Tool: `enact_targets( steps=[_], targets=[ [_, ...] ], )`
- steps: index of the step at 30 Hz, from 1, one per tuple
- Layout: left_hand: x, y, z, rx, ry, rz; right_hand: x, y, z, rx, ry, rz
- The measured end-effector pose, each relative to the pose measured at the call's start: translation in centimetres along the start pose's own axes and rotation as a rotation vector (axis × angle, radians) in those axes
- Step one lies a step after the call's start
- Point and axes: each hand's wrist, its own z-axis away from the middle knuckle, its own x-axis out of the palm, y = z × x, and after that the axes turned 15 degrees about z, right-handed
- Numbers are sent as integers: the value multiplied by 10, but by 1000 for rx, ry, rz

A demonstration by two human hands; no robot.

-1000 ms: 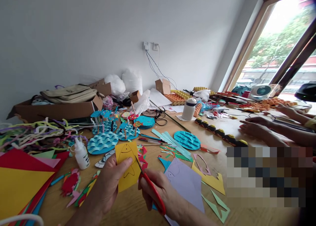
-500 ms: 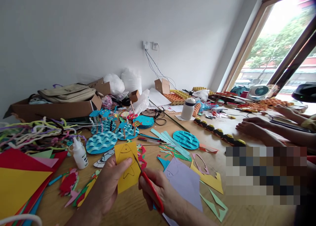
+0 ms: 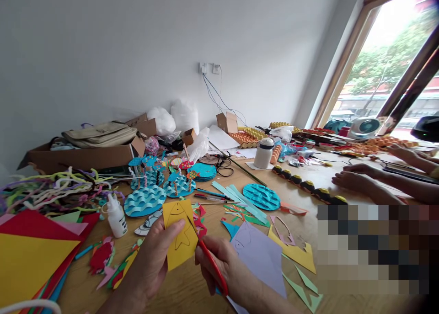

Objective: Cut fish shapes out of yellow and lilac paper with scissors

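A piece of yellow paper (image 3: 181, 254) with a fish drawn on it in black is pinched in my left hand (image 3: 156, 247), the thumb pressed on its front. My right hand (image 3: 228, 263) grips red-handled scissors (image 3: 209, 259), and their blades lie at the paper's right edge, beside the fish outline. How far the blades are apart I cannot make out. A purple sheet (image 3: 260, 259) with another fish drawing lies to the right of my right hand. Past my left hand, a white glue bottle (image 3: 117, 218) stands near a blue disc with wavy paper (image 3: 145, 200).
Coloured paper sheets (image 3: 30, 263) are stacked at left, below a heap of pipe cleaners (image 3: 51, 190). Paper scraps (image 3: 291, 247) lie at right. A white jar (image 3: 264, 154) and a black-and-yellow egg-carton strip (image 3: 308, 187) stand farther back. Another person's hands (image 3: 356, 179) rest at far right.
The whole view has shifted slightly, so things sit a little farther right and lower. Both hands keep their hold on the yellow paper and the scissors, with the blades still at the right edge.
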Motion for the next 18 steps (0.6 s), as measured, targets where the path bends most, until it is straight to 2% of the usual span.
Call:
enact_targets(
  steps=[7,18],
  targets=[
    [3,1,2,-8,-5,-62,-2,-5,2,-22,-18,28],
    [-1,-4,1,-21,-61,-48,0,0,1,-53,1,-1]
  ],
)
